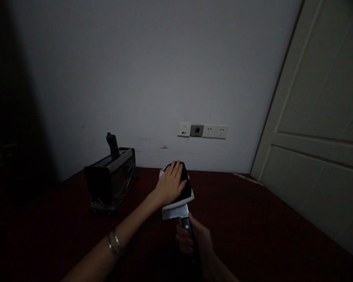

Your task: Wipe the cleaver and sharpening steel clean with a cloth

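My right grip [201, 237] closed round a knife [181, 212] by its handle [186, 226], blade [173, 212] partly under black-and-white cloth [187, 192], left grip [170, 184] flat on top, fingers [178, 170] slightly spread, knife holder [123, 180] on counter [223, 207] at left

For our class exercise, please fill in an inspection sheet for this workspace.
Surface: dark red table, dimly lit.
Job's things: knife, its blade partly covered by a black-and-white cloth.
Clutter: holder at left with a dark handle sticking up; thin strip near the back right edge.
Hands: left hand flat on the cloth, fingers extended; right hand gripping the knife's handle.
Cables: nothing clearly seen.
Surroundings: pale wall with sockets; panelled door at right.
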The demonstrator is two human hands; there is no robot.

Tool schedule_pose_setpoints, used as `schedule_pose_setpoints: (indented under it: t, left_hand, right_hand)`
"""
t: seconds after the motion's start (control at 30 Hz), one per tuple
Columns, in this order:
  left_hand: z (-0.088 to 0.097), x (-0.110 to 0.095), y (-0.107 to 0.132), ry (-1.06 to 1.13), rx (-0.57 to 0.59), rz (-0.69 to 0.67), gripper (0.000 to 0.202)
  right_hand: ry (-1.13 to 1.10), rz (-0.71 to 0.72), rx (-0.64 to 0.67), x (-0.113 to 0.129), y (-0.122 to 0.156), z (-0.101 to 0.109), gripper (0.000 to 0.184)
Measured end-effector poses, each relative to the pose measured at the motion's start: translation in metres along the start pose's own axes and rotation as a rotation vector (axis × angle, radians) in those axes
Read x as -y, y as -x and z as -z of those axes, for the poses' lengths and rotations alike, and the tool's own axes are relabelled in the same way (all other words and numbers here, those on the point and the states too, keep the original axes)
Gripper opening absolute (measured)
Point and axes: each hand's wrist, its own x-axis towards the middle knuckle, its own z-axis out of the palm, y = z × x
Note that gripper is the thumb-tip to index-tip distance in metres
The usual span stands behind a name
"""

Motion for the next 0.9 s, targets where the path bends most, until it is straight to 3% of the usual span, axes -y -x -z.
schedule_pose_setpoints:
  t: [0.2,0.53,0.77,0.9]
  left_hand:
    - [0.010,-0.024,0.020,0.026,-0.004,-0.147,0.061]
    - [0.008,0.012,0.005,-0.026,-0.056,-0.075,0.057]
    - [0.007,0.003,0.008,-0.102,-0.159,-0.275,0.036]
    - [0.003,-0.007,0.013,-0.044,-0.108,-0.190,0.043]
  right_hand:
    - [0.090,-0.028,0.032,0.007,0.002,-0.001,0.041]
    - [0.011,-0.035,-0.007,-0.007,0.000,-0.001,0.036]
    - [0.034,0.033,-0.041,0.005,0.001,-0.002,0.033]
    - [0.032,0.074,-0.058,0.010,0.000,-0.001,0.034]
